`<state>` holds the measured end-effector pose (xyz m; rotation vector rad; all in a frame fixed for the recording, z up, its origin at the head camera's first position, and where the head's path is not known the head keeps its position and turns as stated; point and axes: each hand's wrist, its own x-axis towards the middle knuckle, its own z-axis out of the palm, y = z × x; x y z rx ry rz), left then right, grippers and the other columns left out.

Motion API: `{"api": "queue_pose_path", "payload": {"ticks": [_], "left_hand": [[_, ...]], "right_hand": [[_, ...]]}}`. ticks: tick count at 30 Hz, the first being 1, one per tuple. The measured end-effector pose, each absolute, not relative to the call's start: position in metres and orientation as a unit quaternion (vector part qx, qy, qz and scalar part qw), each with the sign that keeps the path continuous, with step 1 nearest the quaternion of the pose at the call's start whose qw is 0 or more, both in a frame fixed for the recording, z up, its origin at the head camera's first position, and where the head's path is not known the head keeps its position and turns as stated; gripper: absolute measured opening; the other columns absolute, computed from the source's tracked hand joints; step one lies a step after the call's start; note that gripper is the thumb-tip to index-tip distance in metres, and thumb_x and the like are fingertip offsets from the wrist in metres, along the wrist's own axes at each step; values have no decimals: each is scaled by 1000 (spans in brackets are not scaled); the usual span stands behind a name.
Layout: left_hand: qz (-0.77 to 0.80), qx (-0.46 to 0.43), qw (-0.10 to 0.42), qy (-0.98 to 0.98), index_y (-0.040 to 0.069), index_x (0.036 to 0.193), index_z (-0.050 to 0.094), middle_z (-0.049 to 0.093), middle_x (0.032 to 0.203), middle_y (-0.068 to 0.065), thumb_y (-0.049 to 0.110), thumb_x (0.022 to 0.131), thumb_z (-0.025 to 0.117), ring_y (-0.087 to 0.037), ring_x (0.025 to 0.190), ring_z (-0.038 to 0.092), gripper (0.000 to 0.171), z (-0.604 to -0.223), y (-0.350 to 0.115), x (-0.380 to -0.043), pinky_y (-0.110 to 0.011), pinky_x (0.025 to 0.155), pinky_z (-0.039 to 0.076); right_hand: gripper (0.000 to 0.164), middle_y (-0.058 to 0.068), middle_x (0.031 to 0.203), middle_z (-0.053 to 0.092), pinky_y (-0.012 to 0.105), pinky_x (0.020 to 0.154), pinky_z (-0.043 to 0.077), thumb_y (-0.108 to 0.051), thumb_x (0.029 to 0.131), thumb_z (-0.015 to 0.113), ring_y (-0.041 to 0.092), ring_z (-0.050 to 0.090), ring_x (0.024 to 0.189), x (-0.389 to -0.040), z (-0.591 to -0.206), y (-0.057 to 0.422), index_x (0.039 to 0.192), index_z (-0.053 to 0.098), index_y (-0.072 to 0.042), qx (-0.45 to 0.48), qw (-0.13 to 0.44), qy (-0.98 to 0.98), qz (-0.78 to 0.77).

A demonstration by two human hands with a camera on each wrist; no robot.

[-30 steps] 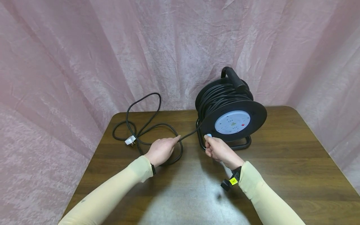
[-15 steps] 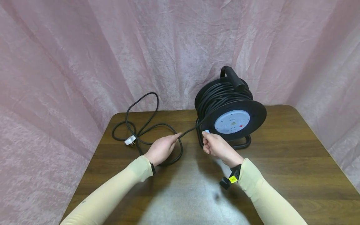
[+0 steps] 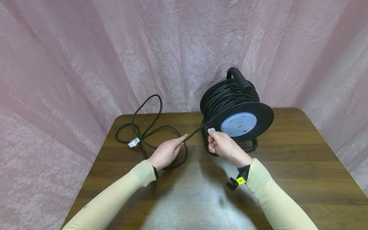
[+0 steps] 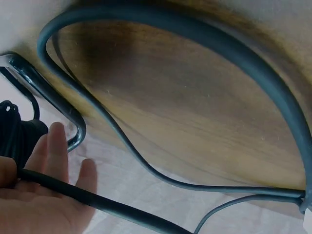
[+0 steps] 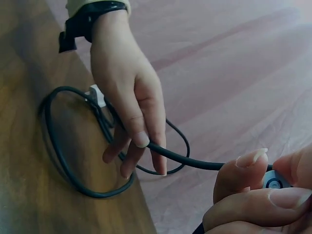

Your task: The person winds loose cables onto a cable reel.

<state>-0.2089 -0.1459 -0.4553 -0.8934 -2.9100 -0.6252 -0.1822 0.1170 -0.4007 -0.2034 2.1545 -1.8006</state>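
Black round-flanged cable reel (image 3: 230, 109) near the back edge of the wooden tabletop (image 3: 299, 153), head view, well apart from its right edge; the right hand (image 3: 225, 145) grips the reel's pale-blue knob (image 3: 212, 129). Left wrist: the left hand (image 4: 44, 204) pinches slim black cable (image 4: 107, 203). Right wrist: white plug (image 5: 97, 95) beyond.

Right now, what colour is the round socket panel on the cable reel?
Mostly pale bluish white; the socket panel shows best in the head view.

On surface (image 3: 302, 153): 1 cable reel (image 3: 234, 107), right of centre. Loose cable loops (image 3: 166, 126), left of reel; 1 plug (image 3: 133, 142) among them. Cable span (image 3: 196, 130), between loops and reel. Curtain (image 3: 178, 48), behind surface.
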Motion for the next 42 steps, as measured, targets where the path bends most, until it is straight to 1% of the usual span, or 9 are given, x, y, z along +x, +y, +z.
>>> {"api": "queue_pose_path", "payload": {"ticks": [4, 10, 16, 22, 27, 32, 35, 39, 42], "left_hand": [[-220, -290, 5, -931, 29, 157, 30, 53, 144, -1, 27, 109, 40, -15, 127, 52, 49, -457, -148, -209, -34, 106, 42], [-229, -294, 5, -928, 27, 157, 31, 51, 146, -1, 27, 109, 40, -14, 129, 49, 48, -462, -154, -210, -34, 107, 40], [-231, -294, 1, -928, 30, 158, 27, 50, 147, 0, 29, 110, 38, -12, 130, 47, 49, -460, -152, -210, -32, 108, 38], [-236, -293, 10, -926, 29, 157, 29, 52, 145, -2, 27, 109, 41, -14, 129, 50, 50, -458, -150, -209, -34, 107, 40], [-235, -287, 12, -928, 28, 157, 31, 55, 142, -2, 22, 108, 45, -15, 126, 52, 51, -460, -152, -209, -36, 105, 43], [-245, -295, -1, -924, 26, 157, 29, 63, 133, -1, 21, 108, 43, -12, 124, 53, 51, -460, -152, -210, -35, 106, 42], [-254, -302, -9, -919, 25, 158, 28, 66, 127, -3, 20, 109, 43, -13, 121, 56, 51, -459, -151, -209, -36, 105, 43], [-255, -307, -7, -917, 24, 158, 29, 68, 124, -3, 19, 108, 43, -13, 119, 58, 51, -458, -151, -209, -36, 103, 44], [-247, -306, -1, -919, 23, 157, 31, 68, 123, 0, 19, 108, 43, -12, 118, 58, 50, -458, -151, -209, -34, 102, 44]], "right_hand": [[57, 5, 62, 48, 22, 43, 22, -54, 106, 36, 12, 30, 45, -183, -395, 119, 90, 48, 0, -76, 162, 755, -631], [58, 5, 63, 48, 20, 45, 23, -53, 106, 37, 11, 34, 49, -184, -383, 122, 90, 47, 2, -83, 153, 754, -633], [58, 6, 67, 49, 21, 46, 25, -56, 104, 38, 12, 36, 53, -184, -372, 127, 92, 49, 1, -79, 150, 758, -630], [58, 7, 68, 48, 20, 45, 24, -55, 104, 39, 12, 35, 52, -185, -365, 133, 92, 48, 1, -86, 140, 758, -631], [58, 8, 69, 48, 20, 43, 23, -54, 104, 40, 11, 33, 51, -186, -359, 139, 93, 47, 2, -90, 133, 755, -636], [58, 9, 70, 49, 21, 44, 24, -54, 104, 40, 11, 34, 51, -186, -353, 144, 95, 49, 2, -93, 128, 766, -624], [60, 8, 69, 49, 22, 45, 25, -54, 104, 41, 13, 36, 52, -186, -351, 147, 98, 50, 6, -95, 124, 776, -611], [63, 5, 67, 47, 23, 48, 28, -53, 103, 45, 13, 39, 55, -186, -348, 150, 101, 54, 9, -94, 102, 798, -586], [63, 3, 65, 46, 25, 52, 31, -53, 102, 48, 13, 40, 58, -187, -345, 152, 99, 57, 9, -93, 80, 811, -572]]}}
